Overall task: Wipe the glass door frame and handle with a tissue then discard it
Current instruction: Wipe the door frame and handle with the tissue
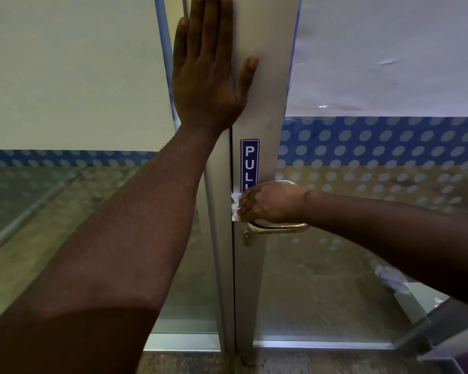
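One tissue (236, 206) bunched in the right hand's (270, 203) curled fingers, seemingly against the frame (265, 109); left hand (206, 85) flat

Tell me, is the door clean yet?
Not yet. Nothing shows as finished. The right hand presses the tissue on the frame beside the handle; the left hand lies flat higher up. Throwing the tissue away is left.

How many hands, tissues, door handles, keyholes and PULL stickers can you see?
Hands: 2, the left hand flat on the door frame, the right hand holding the tissue
Tissue: 1
Door handle: 1
Keyhole: 1
PULL sticker: 1
Total: 6
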Demonstrator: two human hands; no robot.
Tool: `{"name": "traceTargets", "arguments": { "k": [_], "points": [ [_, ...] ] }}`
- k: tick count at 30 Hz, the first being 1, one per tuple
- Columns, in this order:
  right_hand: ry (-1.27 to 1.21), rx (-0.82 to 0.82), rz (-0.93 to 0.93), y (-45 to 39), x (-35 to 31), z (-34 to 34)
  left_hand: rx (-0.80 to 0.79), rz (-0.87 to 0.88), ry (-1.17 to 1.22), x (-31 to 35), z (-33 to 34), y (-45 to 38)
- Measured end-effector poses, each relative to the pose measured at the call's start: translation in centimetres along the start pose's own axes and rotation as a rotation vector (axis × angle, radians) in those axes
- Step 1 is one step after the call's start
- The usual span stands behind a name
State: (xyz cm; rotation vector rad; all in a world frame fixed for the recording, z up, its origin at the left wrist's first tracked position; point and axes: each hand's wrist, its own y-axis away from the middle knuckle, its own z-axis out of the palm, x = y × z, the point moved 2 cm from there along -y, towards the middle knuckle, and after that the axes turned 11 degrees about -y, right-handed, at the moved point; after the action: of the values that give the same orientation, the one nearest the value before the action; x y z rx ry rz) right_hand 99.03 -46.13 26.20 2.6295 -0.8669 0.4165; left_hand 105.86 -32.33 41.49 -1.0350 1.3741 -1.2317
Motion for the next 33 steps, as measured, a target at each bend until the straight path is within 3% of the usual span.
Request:
{"name": "traceTargets", "arguments": {
  "k": [8, 17, 23, 28, 33],
  "points": [
    [-0.266, 0.094, 0.178, 0.5, -0.3, -1.7, 0.018, -0.003, -0.006, 0.0, 0.1, 0.0],
    [-0.792, 0.275, 0.604, 1.8, -2.9, -0.1, 0.023, -0.018, 0.022, 0.1, -0.1, 0.1],
    [-0.747, 0.431, 0.889, -1.4, -5.6, -0.5, 0.028, -0.02, 0.032, 0.1, -0.2, 0.1],
    [-0.488, 0.43, 0.913, -3.0, -8.6, -0.4, 0.005, -0.019, 0.04, 0.0, -0.2, 0.1],
    [-0.56, 0.536, 1.108, -3.1, -8.1, 0.5, -0.007, -0.015, 0.054, 0.1, -0.3, 0.0]
  ]
}}
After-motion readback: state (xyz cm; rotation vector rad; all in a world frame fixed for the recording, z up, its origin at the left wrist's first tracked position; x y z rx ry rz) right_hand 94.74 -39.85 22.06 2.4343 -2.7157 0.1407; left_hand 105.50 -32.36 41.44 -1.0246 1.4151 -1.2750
